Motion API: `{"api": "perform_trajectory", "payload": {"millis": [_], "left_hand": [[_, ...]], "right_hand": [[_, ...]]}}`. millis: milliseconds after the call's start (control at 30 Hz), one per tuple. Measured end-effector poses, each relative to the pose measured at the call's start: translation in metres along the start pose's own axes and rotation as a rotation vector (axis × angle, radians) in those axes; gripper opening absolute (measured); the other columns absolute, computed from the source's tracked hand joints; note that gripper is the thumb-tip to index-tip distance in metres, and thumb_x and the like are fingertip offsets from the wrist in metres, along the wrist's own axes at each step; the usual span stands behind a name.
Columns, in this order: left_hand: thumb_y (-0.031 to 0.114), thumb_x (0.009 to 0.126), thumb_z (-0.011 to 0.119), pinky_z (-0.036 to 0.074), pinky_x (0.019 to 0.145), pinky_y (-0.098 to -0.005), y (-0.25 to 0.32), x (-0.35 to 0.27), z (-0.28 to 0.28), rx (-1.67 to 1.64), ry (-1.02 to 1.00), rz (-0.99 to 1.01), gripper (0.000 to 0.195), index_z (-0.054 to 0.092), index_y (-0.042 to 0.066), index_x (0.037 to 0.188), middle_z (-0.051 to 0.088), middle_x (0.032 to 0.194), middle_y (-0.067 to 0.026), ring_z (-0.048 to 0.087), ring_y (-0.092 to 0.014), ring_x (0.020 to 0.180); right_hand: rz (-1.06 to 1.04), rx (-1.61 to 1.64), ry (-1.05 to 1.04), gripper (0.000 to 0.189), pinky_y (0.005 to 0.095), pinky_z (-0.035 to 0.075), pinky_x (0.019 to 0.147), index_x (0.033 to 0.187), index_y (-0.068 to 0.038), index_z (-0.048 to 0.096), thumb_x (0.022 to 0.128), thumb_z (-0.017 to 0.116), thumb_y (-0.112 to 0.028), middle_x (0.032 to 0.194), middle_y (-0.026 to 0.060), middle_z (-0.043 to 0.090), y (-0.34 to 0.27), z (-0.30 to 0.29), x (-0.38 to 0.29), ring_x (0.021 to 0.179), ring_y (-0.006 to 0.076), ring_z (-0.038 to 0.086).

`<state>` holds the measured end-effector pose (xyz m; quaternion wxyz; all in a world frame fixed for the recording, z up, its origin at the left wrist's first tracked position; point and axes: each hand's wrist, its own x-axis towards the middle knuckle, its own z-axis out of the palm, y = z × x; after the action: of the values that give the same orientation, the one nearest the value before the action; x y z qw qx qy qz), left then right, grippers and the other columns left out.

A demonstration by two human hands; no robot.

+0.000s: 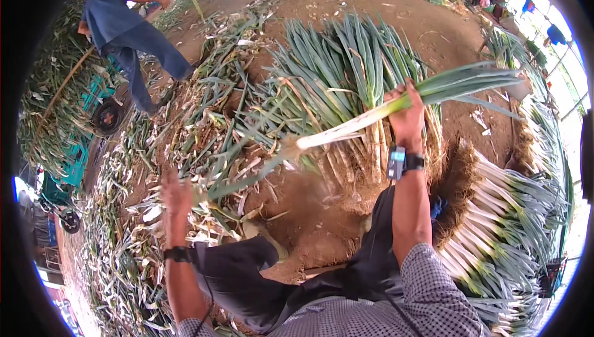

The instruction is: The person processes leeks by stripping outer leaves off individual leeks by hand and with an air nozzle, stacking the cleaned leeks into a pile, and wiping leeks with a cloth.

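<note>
My right hand (406, 114) is closed around the stalk of a long green onion (352, 130), its white root end pointing left and its green leaves fanning out to the right. Blurred by motion, my left hand (178, 197) is over the leaf scraps on the left; a long green leaf (236, 186) lies close to its fingers, and whether it touches them is unclear. In front of me rests a heap of untrimmed green onions (320, 77) with brown, earthy roots. At my right, cleaned green onions (482, 216) are laid in a row, white stems and roots inward.
Peeled leaves and scraps (125, 225) cover the ground to the left. A person in blue (134, 35) walks at the upper left beside a wheeled cart with teal crates (76, 160), loaded with leaves. Brown soil (445, 35) shows beyond the heap. More green onions (506, 49) lie far right.
</note>
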<state>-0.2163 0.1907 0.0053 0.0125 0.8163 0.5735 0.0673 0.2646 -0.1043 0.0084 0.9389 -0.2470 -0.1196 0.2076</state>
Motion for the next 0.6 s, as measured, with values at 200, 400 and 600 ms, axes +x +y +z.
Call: {"api": "perform_trajectory", "payload": {"millis": [200,400,600], "left_hand": [[0.03,0.087,0.07,0.04,0.106,-0.042,0.153,-0.082,-0.01,-0.603,-0.299,0.739,0.06,0.046,0.005,0.137,0.05,0.137,-0.0199,0.049,-0.033,0.126],[0.011,0.083,0.071,0.051,0.069,-0.0416,0.174,-0.114,0.06,-0.673,-0.034,0.786,0.039,0.059,0.004,0.119,0.063,0.098,-0.0171,0.064,-0.033,0.083],[0.015,0.091,0.065,0.051,0.07,-0.0341,0.198,-0.13,0.066,-0.929,-0.254,0.824,0.031,0.059,-0.001,0.117,0.066,0.092,-0.0206,0.066,-0.031,0.079]], "right_hand": [[0.163,0.259,-0.346,0.035,0.0349,0.048,0.073,0.113,-0.008,0.06,0.085,0.072,-0.024,0.079,0.003,0.061,0.025,0.054,-0.03,0.07,0.016,0.056],[0.213,-0.018,-0.119,0.039,0.0388,0.053,0.075,0.111,-0.005,0.056,0.087,0.073,-0.03,0.091,0.009,0.062,0.042,0.057,-0.041,0.081,0.0191,0.061],[0.237,-0.067,-0.045,0.03,0.0277,0.041,0.058,0.088,-0.009,0.054,0.087,0.074,-0.032,0.073,-0.0013,0.046,0.03,0.019,-0.028,0.064,0.0115,0.045]]}}
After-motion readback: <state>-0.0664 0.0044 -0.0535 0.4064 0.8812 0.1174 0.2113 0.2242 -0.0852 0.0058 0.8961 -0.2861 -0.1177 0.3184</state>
